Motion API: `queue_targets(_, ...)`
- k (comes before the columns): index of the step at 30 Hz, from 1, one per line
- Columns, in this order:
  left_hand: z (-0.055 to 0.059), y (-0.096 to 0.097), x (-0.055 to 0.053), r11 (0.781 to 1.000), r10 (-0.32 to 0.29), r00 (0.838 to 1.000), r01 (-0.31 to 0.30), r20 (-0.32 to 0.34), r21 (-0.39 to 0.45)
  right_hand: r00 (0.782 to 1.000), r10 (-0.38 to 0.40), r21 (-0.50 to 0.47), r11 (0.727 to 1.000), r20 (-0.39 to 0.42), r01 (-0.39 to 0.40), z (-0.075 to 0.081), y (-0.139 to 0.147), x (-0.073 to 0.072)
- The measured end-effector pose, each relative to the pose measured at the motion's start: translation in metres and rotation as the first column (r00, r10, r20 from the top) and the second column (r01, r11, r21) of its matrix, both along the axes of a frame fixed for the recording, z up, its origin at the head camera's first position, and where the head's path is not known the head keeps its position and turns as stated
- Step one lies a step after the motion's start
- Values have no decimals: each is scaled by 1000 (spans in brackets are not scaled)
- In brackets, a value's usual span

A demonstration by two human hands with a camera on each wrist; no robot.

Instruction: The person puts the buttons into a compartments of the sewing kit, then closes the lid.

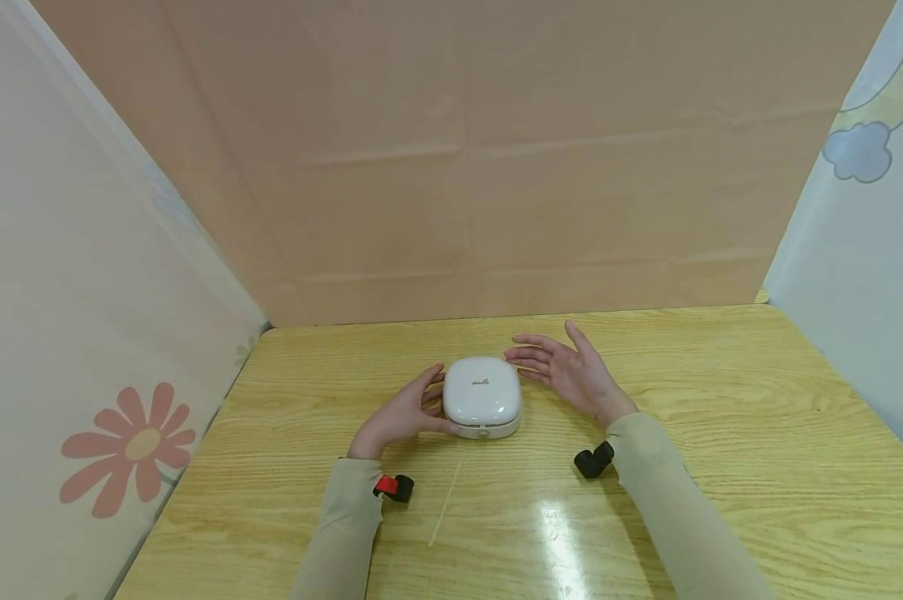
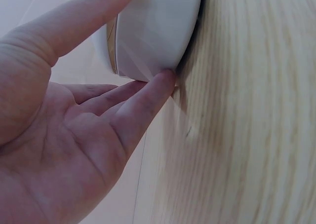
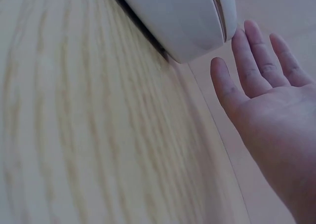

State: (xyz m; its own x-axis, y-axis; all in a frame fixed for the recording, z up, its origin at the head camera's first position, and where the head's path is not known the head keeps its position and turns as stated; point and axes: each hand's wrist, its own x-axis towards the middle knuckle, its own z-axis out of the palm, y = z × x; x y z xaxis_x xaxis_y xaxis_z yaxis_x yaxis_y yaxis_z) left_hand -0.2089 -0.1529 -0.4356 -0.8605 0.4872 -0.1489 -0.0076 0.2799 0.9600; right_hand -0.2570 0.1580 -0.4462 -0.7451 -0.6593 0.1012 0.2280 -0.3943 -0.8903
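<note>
A glossy white rounded-square lidded case (image 1: 481, 396) sits on the wooden table, with small lettering on its lid and a round button on its front. My left hand (image 1: 400, 414) holds it at the left side, thumb by the front corner and fingers reaching round toward the back. In the left wrist view, a fingertip meets the lower edge of the case (image 2: 153, 34), and a gold-coloured strip runs along the seam. My right hand (image 1: 574, 377) is spread beside the case's right side, palm turned inward. The right wrist view shows those fingers straight, with the fingertips close to the case (image 3: 175, 21).
The wooden table (image 1: 721, 433) ends at a plain peach-coloured backdrop (image 1: 459, 208). A flower-printed sheet (image 1: 16, 333) hangs on the left, and a sheet with a cloud print (image 1: 859, 152) on the right. A thin pale line (image 1: 446, 504) lies on the table in front of the case.
</note>
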Motion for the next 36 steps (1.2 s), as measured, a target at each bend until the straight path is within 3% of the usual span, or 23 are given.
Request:
queue_targets(13,-1,0,-1,1000,3,1000,-3,2,-12,998,-19,20,1000,-54,20,4,-1,1)
queue_targets(18,-1,0,0,1000,3,1000,-3,3,-16,985,-78,78,993,-151,90,7,-4,2)
queue_targets(22,0,0,0,1000,0,1000,0,-2,-17,959,-110,170,973,-262,158,11,-8,5)
queue_targets(25,-1,0,0,1000,-1,1000,1,0,-18,929,-120,324,915,-351,241,15,-12,11)
queue_targets(28,-1,-1,1,1000,-4,1000,4,-1,-11,900,-99,476,821,-425,315,16,-17,16)
queue_targets(31,-2,-1,1,1000,-7,1000,7,2,-8,860,-56,543,755,-507,369,18,-23,19)
queue_targets(36,-2,0,1,1000,-7,1000,7,-2,-10,751,36,563,686,-660,462,19,-33,23)
